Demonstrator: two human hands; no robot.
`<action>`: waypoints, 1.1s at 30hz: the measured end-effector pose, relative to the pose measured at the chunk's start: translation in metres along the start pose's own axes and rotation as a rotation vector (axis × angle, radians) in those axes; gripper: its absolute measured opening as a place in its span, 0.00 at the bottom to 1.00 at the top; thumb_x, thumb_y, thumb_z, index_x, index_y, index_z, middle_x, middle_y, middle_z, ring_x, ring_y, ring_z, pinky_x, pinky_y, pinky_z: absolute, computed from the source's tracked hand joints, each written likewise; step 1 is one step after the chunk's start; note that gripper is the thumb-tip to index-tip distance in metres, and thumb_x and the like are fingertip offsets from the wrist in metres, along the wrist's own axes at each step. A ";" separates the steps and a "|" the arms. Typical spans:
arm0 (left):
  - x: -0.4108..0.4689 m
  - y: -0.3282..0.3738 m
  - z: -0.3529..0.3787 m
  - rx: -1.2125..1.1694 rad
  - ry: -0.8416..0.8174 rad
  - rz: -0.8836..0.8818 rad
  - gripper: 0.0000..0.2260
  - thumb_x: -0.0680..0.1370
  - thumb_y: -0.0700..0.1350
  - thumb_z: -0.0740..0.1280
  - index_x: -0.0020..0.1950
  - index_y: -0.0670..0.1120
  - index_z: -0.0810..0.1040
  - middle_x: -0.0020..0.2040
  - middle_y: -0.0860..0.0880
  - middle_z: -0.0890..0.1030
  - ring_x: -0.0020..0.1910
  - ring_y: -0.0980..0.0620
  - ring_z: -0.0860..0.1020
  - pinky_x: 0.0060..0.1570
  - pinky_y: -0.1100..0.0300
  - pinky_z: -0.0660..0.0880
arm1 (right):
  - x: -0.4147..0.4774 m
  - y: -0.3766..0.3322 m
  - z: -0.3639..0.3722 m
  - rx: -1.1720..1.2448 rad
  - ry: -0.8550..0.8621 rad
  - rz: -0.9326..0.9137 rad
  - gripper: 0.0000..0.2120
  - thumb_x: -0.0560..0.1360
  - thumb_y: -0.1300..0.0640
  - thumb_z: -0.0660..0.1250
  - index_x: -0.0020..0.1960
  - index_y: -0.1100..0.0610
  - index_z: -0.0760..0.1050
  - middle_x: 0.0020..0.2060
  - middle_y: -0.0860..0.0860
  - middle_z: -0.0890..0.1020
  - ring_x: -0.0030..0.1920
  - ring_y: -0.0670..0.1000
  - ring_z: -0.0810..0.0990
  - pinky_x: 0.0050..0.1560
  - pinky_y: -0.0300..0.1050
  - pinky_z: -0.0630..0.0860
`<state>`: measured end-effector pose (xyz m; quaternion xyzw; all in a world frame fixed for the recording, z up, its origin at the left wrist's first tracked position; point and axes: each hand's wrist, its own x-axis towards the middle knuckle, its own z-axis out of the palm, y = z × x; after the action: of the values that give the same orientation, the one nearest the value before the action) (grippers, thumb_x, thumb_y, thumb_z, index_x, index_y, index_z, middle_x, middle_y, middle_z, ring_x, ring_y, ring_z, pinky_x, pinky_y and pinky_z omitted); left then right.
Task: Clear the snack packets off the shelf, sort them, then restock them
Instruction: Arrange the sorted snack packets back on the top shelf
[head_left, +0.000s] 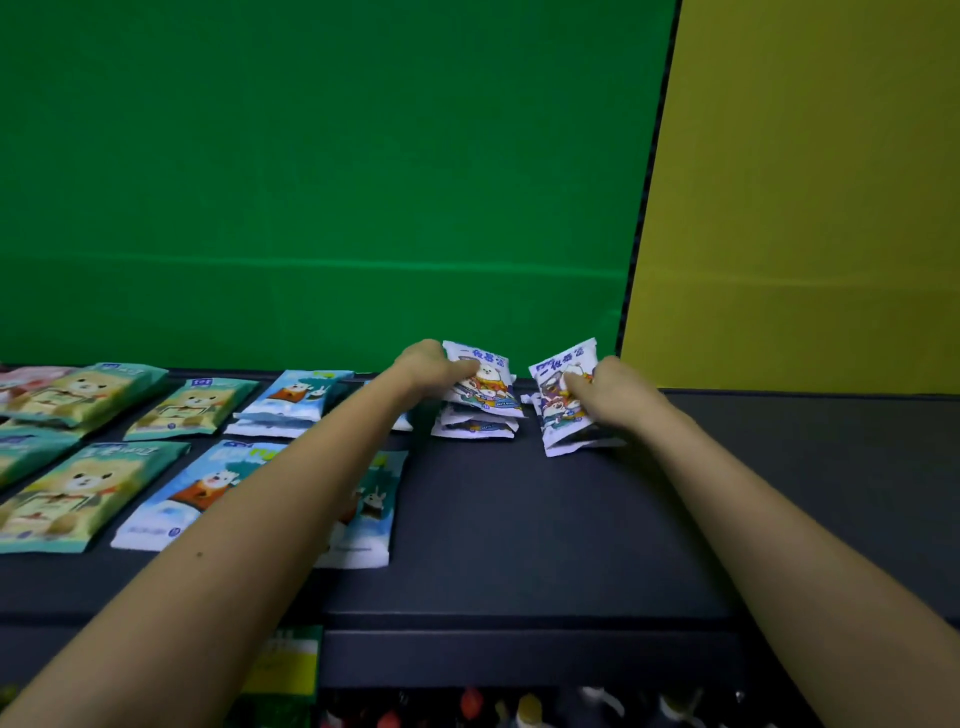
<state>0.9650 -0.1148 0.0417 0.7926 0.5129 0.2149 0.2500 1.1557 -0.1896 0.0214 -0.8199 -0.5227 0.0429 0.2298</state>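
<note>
Left hand (425, 366) pinches one packet (483, 382), fingers (464, 370) curled (right hand (619, 395), another (557, 402)).

The dark shelf (545, 519) carried snack packets laid flat in rows over its left half: teal bear packets (78, 493) farthest left, blue packets (182, 499) beside them toward the middle. Two small stacks of white packets (475, 423) sat near the far edge, right of centre, just beside each other.
</note>
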 end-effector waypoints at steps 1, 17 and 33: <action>-0.005 0.001 -0.003 -0.035 0.000 0.018 0.24 0.78 0.53 0.64 0.28 0.44 0.58 0.27 0.47 0.60 0.25 0.51 0.58 0.26 0.59 0.54 | -0.004 0.002 -0.006 0.045 0.001 -0.023 0.20 0.78 0.46 0.54 0.33 0.57 0.59 0.31 0.55 0.65 0.38 0.55 0.67 0.29 0.43 0.56; -0.090 -0.016 0.013 0.323 -0.222 0.134 0.25 0.76 0.61 0.61 0.27 0.46 0.60 0.26 0.48 0.62 0.26 0.51 0.62 0.32 0.57 0.57 | -0.112 0.040 -0.021 -0.233 -0.183 -0.065 0.23 0.76 0.36 0.51 0.38 0.55 0.67 0.36 0.50 0.74 0.42 0.53 0.74 0.36 0.45 0.65; -0.022 -0.008 0.009 0.281 0.003 0.136 0.17 0.78 0.51 0.63 0.61 0.42 0.77 0.57 0.41 0.80 0.53 0.43 0.76 0.50 0.57 0.71 | -0.024 0.034 -0.015 -0.010 -0.284 -0.360 0.21 0.77 0.51 0.63 0.69 0.52 0.69 0.68 0.52 0.71 0.66 0.51 0.70 0.65 0.43 0.65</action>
<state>0.9563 -0.1337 0.0280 0.8524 0.4835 0.1584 0.1206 1.1778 -0.2270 0.0162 -0.7002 -0.6878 0.1136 0.1538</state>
